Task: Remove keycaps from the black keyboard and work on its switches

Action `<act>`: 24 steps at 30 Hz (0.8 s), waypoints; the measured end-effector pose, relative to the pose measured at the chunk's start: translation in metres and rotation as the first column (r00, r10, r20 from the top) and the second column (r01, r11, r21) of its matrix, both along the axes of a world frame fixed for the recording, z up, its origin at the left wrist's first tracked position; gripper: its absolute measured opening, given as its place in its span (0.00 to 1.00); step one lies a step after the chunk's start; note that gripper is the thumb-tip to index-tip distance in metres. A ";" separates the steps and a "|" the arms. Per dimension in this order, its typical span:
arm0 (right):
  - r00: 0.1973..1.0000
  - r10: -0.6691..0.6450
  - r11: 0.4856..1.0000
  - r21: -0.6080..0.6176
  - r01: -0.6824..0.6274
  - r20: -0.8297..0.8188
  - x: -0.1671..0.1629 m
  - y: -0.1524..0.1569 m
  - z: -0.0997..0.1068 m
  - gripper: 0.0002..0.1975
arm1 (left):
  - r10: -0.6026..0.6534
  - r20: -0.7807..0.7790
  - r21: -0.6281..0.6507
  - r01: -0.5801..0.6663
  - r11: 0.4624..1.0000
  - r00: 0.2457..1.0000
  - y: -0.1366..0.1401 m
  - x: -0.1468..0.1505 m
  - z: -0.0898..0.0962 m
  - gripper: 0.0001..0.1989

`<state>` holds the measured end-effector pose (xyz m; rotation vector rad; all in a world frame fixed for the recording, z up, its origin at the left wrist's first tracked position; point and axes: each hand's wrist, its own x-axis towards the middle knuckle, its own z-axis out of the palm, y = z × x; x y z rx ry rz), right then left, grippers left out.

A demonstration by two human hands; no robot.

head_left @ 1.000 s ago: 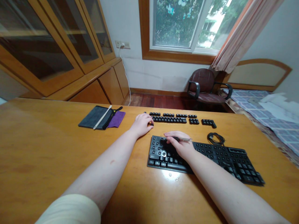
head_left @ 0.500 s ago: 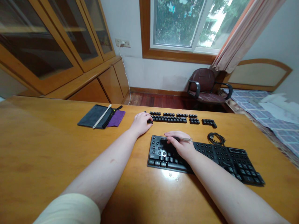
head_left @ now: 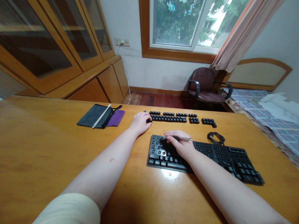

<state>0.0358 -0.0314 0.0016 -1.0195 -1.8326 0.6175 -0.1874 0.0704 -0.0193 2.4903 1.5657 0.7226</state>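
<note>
My left hand (head_left: pixel 140 122) rests on the desk at the left end of the rows of loose keycaps. Its fingers are closed around a black keycap (head_left: pixel 149 120). Over the upper left part of a black keyboard (head_left: pixel 224 157), my right hand (head_left: pixel 182 144) grips a slim pen-like tool (head_left: pixel 185 139) with a dark front part and a greyish rear end. The dark front points left, low over bare key sockets (head_left: pixel 157 142); whether it touches them I cannot tell. Keycaps remain on the keyboard's near rows and right block.
Loose black keycaps (head_left: pixel 169 119) lie in rows along the desk's far edge. A coiled cable (head_left: pixel 216 138) sits behind the keyboard. To the left lie a dark grey pouch (head_left: pixel 90 115), a pale stick (head_left: pixel 101 116) and a purple cloth (head_left: pixel 116 118). A chair (head_left: pixel 204 84) stands beyond the desk.
Both hands stay in nearly the same place, the left by the keycap rows and the right over the keyboard. The whole view has shifted very slightly.
</note>
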 end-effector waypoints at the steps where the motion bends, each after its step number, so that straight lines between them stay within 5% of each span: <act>1: 1.000 -0.001 1.000 0.002 0.001 0.002 0.000 0.000 0.000 0.07 | 0.001 0.001 0.003 -0.001 1.000 1.000 0.000 0.000 0.000 0.06; 24: 0.999 -0.008 1.000 -0.018 0.008 0.032 0.002 -0.001 0.000 0.08 | 0.020 0.013 0.010 -0.020 1.000 1.000 0.000 0.001 0.000 0.14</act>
